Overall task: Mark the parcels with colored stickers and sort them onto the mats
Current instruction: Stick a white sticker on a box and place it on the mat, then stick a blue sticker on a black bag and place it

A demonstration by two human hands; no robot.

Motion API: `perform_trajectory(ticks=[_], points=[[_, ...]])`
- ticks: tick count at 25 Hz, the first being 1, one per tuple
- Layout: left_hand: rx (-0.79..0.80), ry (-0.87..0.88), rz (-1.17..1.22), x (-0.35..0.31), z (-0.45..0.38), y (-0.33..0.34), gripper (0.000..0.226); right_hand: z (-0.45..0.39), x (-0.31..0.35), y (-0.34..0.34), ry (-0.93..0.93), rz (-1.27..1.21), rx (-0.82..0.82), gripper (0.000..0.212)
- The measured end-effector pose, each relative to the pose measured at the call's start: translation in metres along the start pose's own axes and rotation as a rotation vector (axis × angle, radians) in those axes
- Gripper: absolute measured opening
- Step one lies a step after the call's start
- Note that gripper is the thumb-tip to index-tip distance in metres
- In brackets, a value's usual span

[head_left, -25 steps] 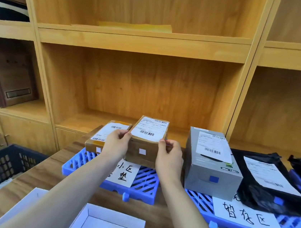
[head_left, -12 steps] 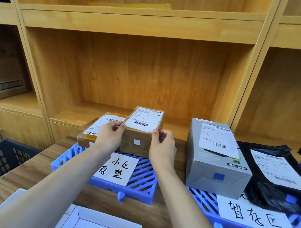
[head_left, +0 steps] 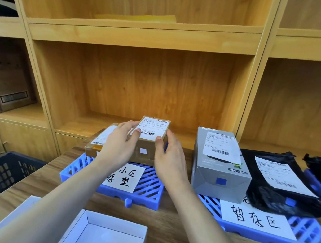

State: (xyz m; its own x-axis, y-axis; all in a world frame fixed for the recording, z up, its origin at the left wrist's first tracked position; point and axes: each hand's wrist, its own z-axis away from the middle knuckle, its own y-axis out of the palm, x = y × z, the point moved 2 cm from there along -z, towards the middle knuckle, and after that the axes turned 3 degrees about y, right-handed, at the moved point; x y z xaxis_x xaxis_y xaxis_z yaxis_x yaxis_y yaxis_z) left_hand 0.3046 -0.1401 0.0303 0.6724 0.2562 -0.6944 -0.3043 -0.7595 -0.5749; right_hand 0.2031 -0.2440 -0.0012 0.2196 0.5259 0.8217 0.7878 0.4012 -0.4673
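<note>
I see the brown parcel [head_left: 147, 139] resting on the left blue mat [head_left: 148, 192], long axis running 12 to 6, my left hand [head_left: 118, 146] at its 9 and right hand [head_left: 168, 156] at its 3, fingers loosely spread against its sides, equally near.

Both hands flank brown parcel [head_left: 147, 139] on left blue mat [head_left: 147, 190]: left hand [head_left: 119, 146], right hand [head_left: 169, 156], fingers spread loosely.

Wooden table [head_left: 166, 220], blue mats [head_left: 147, 196], white box [head_left: 106, 235]
</note>
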Motion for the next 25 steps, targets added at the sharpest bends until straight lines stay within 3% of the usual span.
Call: perform_trajectory(ticks=[2,6,9,13,17,21,25], points=[[0.066,0.063,-0.141,-0.007,0.006,0.001,0.044,0.01,0.006,-0.014,-0.062,0.149,0.02,0.055],[0.151,0.013,-0.307,-0.019,0.024,0.003,0.053,0.026,0.01,-0.054,-0.082,0.401,-0.002,0.06],[0.199,-0.01,-0.26,-0.038,0.044,0.01,0.052,0.045,0.01,-0.086,-0.052,0.452,0.003,0.061],[0.233,0.086,-0.146,-0.077,0.077,0.026,0.056,0.082,0.004,-0.138,-0.013,0.447,-0.03,0.062],[0.297,0.144,-0.017,-0.118,0.119,0.036,0.076,0.133,-0.006,-0.208,0.031,0.5,-0.098,0.061],[0.314,0.191,0.048,-0.154,0.148,0.048,0.051,0.18,-0.014,-0.27,0.081,0.526,-0.14,0.061],[0.357,0.219,0.14,-0.188,0.18,0.061,0.051,0.22,-0.026,-0.32,0.149,0.511,-0.203,0.061]])
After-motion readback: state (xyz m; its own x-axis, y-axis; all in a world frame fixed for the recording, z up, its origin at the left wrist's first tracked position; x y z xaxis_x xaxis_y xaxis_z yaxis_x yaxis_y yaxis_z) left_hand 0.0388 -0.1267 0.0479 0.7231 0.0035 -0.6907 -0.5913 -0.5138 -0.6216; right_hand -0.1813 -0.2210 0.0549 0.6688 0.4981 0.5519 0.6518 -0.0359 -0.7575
